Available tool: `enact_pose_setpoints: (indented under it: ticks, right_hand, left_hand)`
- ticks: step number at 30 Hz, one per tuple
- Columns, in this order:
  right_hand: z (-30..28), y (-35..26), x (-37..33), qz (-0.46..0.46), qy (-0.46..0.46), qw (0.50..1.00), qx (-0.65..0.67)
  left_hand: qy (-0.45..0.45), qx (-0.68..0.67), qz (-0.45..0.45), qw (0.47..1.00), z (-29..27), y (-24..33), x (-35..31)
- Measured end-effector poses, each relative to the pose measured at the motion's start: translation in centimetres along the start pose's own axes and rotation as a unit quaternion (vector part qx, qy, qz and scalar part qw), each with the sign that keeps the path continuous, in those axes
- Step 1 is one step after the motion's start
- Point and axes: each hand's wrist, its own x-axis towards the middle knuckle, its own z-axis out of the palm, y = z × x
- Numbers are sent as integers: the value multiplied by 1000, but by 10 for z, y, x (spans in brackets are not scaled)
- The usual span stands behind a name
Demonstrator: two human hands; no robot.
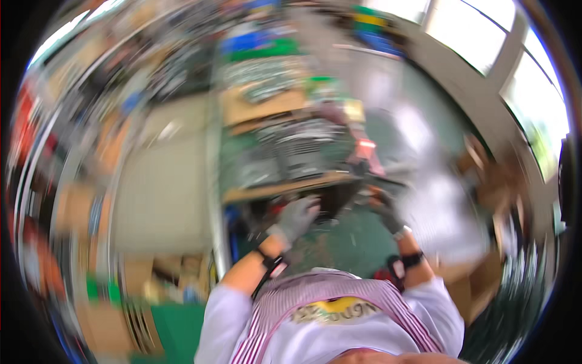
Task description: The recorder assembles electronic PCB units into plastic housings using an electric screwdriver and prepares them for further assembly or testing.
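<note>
The gloved left hand (pixel 297 218) and gloved right hand (pixel 387 209) flank a dark piece (pixel 336 199) over the green bench (pixel 327 249), perhaps to steady it; through this blur I can't tell whether either grips. Grey parts (pixel 300 148) lie just beyond, probably for easy reach.

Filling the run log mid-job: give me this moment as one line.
left hand: gloved, by dark object, contact blurred | right hand: gloved, grip unclear | green worktop: beneath both | grey parts: ahead
</note>
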Motion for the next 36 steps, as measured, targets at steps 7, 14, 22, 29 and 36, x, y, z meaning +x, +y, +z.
enact_pose_setpoints:
  ticks: [7, 14, 22, 29, 36]
  right_hand:
    - [-160, 10, -170, 175, 199, 948, -178]
    - [-335, 37, -417, 125, 611, 753, -210]
    - [-409, 31, -555, 254, 702, 649, -148]
    - [-399, 25, -608, 365, 722, 556, -191]
    - [-457, -43, -682, 449, 636, 452, -435]
  left_hand:
    - [-320, -218, 25, 922, 158, 84, 23]
    - [-538, -169, 173, 808, 339, 208, 6]
    - [-557, -209, 250, 764, 444, 329, -18]
    - [-528, -244, 404, 706, 484, 382, -7]
    - [-538, -237, 491, 643, 494, 475, -13]
